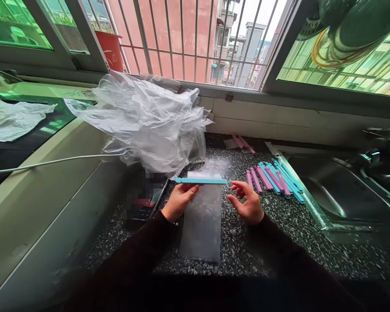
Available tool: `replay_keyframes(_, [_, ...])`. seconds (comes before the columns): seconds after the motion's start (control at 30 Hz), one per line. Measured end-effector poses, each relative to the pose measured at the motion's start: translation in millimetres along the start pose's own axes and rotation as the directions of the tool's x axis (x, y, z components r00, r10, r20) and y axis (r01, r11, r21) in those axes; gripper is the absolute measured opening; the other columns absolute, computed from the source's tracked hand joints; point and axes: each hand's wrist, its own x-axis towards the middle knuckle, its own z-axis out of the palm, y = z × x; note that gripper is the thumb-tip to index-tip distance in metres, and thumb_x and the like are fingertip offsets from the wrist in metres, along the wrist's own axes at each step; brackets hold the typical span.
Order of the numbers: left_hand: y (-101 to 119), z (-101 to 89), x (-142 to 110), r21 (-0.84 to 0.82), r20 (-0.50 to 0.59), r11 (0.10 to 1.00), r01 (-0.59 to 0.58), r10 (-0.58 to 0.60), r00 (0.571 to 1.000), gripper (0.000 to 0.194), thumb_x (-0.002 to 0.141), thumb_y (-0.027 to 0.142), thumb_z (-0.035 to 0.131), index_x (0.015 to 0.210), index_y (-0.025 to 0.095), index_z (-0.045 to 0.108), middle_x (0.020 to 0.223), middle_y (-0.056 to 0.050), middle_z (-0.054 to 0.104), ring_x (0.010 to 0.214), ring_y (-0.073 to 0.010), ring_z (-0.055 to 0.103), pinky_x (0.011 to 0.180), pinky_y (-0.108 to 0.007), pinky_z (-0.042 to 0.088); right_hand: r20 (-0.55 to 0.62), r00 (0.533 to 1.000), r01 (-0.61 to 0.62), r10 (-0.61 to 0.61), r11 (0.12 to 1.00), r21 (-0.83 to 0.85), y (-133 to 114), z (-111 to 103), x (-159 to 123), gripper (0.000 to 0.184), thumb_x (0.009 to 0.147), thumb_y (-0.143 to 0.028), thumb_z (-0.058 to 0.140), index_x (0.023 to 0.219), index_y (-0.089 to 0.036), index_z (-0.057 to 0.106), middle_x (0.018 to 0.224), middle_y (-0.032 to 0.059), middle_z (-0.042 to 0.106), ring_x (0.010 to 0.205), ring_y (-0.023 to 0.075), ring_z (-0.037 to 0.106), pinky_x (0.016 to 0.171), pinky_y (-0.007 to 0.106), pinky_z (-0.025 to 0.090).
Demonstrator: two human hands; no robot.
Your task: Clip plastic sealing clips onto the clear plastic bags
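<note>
My left hand (180, 200) is closed on a long blue bag clip (208, 181), thumb on top near its left end. The clip lies level across the upper part of a clear plastic bag (202, 225), whose top edge sticks out a little above it. The bag hangs down toward me over the counter. Just right of the clip's free end, my right hand (248, 203) is open, fingers curved and apart, holding nothing. A pile of pink and blue bag clips (279, 180) lies to the right of my right hand.
A heap of clear plastic bags (152, 125) stands at the back left. Beside it lies a dark device (143, 210), partly blurred. More pink clips (243, 144) are near the wall. A steel sink (325, 182) is on the right. A white cable (55, 164) crosses the left side.
</note>
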Motion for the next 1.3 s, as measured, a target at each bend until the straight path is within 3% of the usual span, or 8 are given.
replay_keyframes(0.17, [-4.6,5.2,-2.4,0.06,0.139,0.996,0.068,-0.076,0.987,0.032,0.053,0.041,0.074,0.068,0.014,0.067,0.065,-0.004,0.066,0.071,-0.0176,0.057,0.07,-0.03,0.043,0.074,0.943,0.331,-0.325,0.887,-0.323,-0.5,-5.2,2.0,0.016,0.083,-0.026,0.05,0.092,-0.02,0.062,0.085,0.0079,0.065,0.079,0.02,0.056,0.072,0.033,0.046])
replay_keyframes(0.4, [31.7,26.2,13.8,0.285,0.275,0.956,0.066,-0.148,0.95,0.031,0.062,0.04,0.067,0.076,0.012,0.067,0.068,-0.005,0.067,0.054,-0.0116,0.055,0.054,-0.024,0.041,0.198,0.906,0.422,-0.374,0.757,-0.499,1.5,-30.1,23.8,0.019,0.085,-0.025,0.046,0.082,-0.016,0.062,0.077,0.0079,0.063,0.074,0.0191,0.055,0.067,0.029,0.042])
replay_keyframes(0.53, [46.7,36.4,48.3,0.462,0.302,0.863,0.205,-0.371,0.878,0.024,0.059,0.031,0.07,0.073,0.013,0.064,0.067,-0.006,0.067,0.048,-0.0119,0.057,0.045,-0.021,0.038,0.089,0.97,0.229,-0.225,0.736,-0.637,28.7,-63.5,63.7,0.019,0.081,-0.026,0.047,0.078,-0.015,0.062,0.074,0.0083,0.062,0.074,0.0199,0.055,0.066,0.028,0.039])
replay_keyframes(0.6, [45.2,41.1,71.8,0.49,0.219,0.836,0.248,-0.393,0.893,0.017,0.057,0.025,0.07,0.061,0.012,0.06,0.06,-0.005,0.066,0.044,-0.0123,0.057,0.041,-0.02,0.037,0.025,0.997,0.071,-0.074,0.722,-0.688,47.1,-80.1,85.5,0.019,0.079,-0.027,0.048,0.078,-0.015,0.063,0.076,0.0092,0.063,0.075,0.0204,0.056,0.067,0.028,0.039])
replay_keyframes(0.73, [33.3,60.5,124.2,0.416,-0.043,0.893,0.174,-0.172,0.984,0.011,0.061,0.017,0.065,0.067,0.012,0.058,0.054,-0.002,0.06,0.038,-0.0095,0.053,0.04,-0.019,0.035,-0.115,0.95,-0.281,0.289,0.642,-0.713,81.1,-99.5,121.6,0.02,0.078,-0.029,0.05,0.082,-0.016,0.064,0.088,0.0095,0.066,0.085,0.0219,0.059,0.07,0.027,0.04])
replay_keyframes(0.9, [5.4,94.4,173.6,0.416,-0.242,0.909,0.034,0.075,0.967,0.047,0.079,0.021,0.051,0.123,0.014,0.039,0.097,-0.011,0.06,0.06,-0.0102,0.06,0.056,-0.023,0.046,-0.215,0.862,-0.467,0.459,0.554,-0.689,113.6,-92.8,154.3,0.024,0.077,-0.032,0.052,0.084,-0.015,0.067,0.088,0.0124,0.069,0.084,0.024,0.063,0.066,0.028,0.042])
replay_keyframes(1.07, [-39.6,107.3,182.7,0.874,0.044,0.458,-0.165,0.262,0.964,0.046,0.077,0.025,0.055,0.122,0.017,0.05,0.129,-0.015,0.045,0.109,-0.0244,0.051,0.093,-0.033,0.039,-0.241,0.803,-0.542,0.545,0.5,-0.676,140.1,-74.4,175.5,0.027,0.078,-0.03,0.051,0.09,-0.014,0.069,0.094,0.0154,0.069,0.088,0.0248,0.064,0.066,0.027,0.043])
replay_keyframes(1.3, [-61.3,107.9,193.8,0.955,0.189,0.196,-0.225,0.185,0.964,0.047,0.084,0.038,0.043,0.124,0.014,0.05,0.136,-0.017,0.04,0.123,-0.0315,0.035,0.099,-0.047,0.026,-0.206,0.765,-0.545,0.61,0.442,-0.713,166.8,-62.1,192.5,0.031,0.078,-0.024,0.054,0.094,-0.002,0.068,0.097,0.0245,0.066,0.093,0.0293,0.063,0.07,0.03,0.045])
